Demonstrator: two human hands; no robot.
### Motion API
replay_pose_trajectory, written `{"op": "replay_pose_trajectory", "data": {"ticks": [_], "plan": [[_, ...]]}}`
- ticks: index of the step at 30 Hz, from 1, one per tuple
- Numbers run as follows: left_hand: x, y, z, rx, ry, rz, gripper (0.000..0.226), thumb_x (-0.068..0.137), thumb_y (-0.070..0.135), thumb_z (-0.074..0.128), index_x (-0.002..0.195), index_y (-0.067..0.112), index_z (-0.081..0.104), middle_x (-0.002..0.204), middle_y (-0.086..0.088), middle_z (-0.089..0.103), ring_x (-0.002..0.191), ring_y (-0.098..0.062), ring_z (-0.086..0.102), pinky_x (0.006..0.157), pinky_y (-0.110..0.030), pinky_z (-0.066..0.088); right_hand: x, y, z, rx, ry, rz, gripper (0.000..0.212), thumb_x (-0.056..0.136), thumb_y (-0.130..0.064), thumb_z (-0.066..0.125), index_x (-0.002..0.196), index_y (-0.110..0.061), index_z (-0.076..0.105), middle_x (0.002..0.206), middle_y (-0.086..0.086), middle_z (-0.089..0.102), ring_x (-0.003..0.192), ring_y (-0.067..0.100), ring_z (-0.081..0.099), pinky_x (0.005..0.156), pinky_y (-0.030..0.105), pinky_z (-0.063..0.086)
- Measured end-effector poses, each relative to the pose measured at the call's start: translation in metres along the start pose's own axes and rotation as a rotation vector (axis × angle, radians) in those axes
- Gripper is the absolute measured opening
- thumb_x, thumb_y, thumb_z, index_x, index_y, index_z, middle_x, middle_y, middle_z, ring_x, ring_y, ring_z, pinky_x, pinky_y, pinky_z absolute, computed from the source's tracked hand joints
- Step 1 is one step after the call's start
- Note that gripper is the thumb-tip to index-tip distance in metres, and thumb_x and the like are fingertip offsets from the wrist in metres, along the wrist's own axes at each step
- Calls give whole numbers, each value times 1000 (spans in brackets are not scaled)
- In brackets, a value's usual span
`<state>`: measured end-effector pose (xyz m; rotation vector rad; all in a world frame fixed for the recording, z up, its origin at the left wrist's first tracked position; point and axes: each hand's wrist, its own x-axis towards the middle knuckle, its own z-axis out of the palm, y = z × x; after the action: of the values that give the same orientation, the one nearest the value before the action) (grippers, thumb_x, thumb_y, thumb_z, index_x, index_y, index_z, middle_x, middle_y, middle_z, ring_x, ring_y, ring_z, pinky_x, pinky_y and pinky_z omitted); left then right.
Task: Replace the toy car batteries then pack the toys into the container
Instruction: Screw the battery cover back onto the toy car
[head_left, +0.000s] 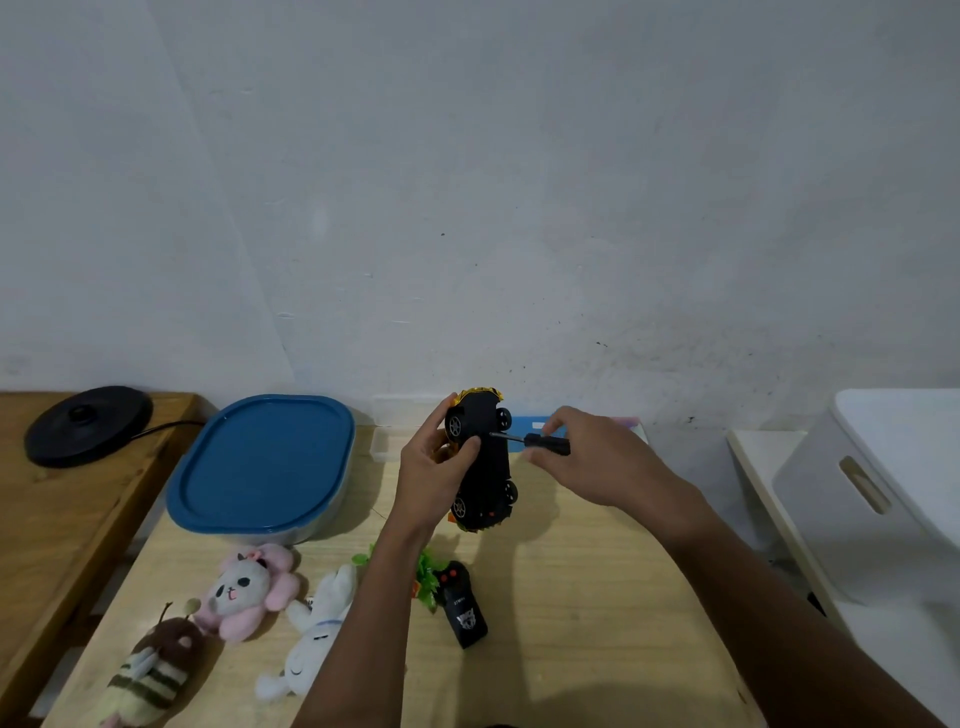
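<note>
A kettle base (88, 425) sits far left on a side table (52, 519). On the counter (597, 597), the lidded container (265, 467) stands at nine o'clock from the car (485, 462). At seven o'clock lie a bee (150, 670), a pink plush (249, 592) and a white plush (317, 639). The left hand (434, 470) curls its fingers round the car, held on end above the counter. At six o'clock lies a remote (462, 605), beside leaves (428, 574) partly hidden by the left forearm. The right hand (597, 457) pinches a screwdriver (545, 445) in its fingers, tip at the car's underside. A white box (883, 493) stands at three o'clock.
</note>
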<state>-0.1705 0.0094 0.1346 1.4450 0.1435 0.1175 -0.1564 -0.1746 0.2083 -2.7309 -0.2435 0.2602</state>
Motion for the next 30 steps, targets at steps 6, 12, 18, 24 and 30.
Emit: {"op": "replay_pose_trajectory", "data": {"ticks": [6,12,18,24,30], "plan": [[2,3,-2,13,-27,2,58,91,2,65,139,32,51,104,-2,72,87,-5,70,71,-19,55,-1,-7,-1,163,-47,59,39,99,-44,47,94,-10,66,63,-2,52,57,13,48,56,29,37],[2,4,-2,19,-52,5,58,91,3,65,139,33,52,106,-1,73,93,-8,70,74,-21,56,-6,-5,-4,280,-129,129,41,94,-49,54,104,-9,59,73,0,53,60,9,46,54,24,33],[3,5,-1,39,-63,13,56,91,3,66,132,40,52,102,4,73,90,-5,70,72,-19,55,-3,-4,-3,226,20,61,32,93,-44,59,81,-15,53,75,1,58,63,15,51,62,31,41],[1,0,-4,42,-76,-1,57,90,4,67,136,36,53,98,9,75,93,-9,70,77,-24,58,-5,-2,0,517,-205,209,46,99,-42,47,92,0,64,66,4,47,50,12,35,48,25,31],[1,0,-1,24,-65,-2,58,90,4,68,133,40,52,99,9,75,93,-8,70,76,-23,57,-10,-3,-1,254,-94,101,25,92,-41,60,103,-20,53,85,-6,55,72,5,49,57,23,34]]}}
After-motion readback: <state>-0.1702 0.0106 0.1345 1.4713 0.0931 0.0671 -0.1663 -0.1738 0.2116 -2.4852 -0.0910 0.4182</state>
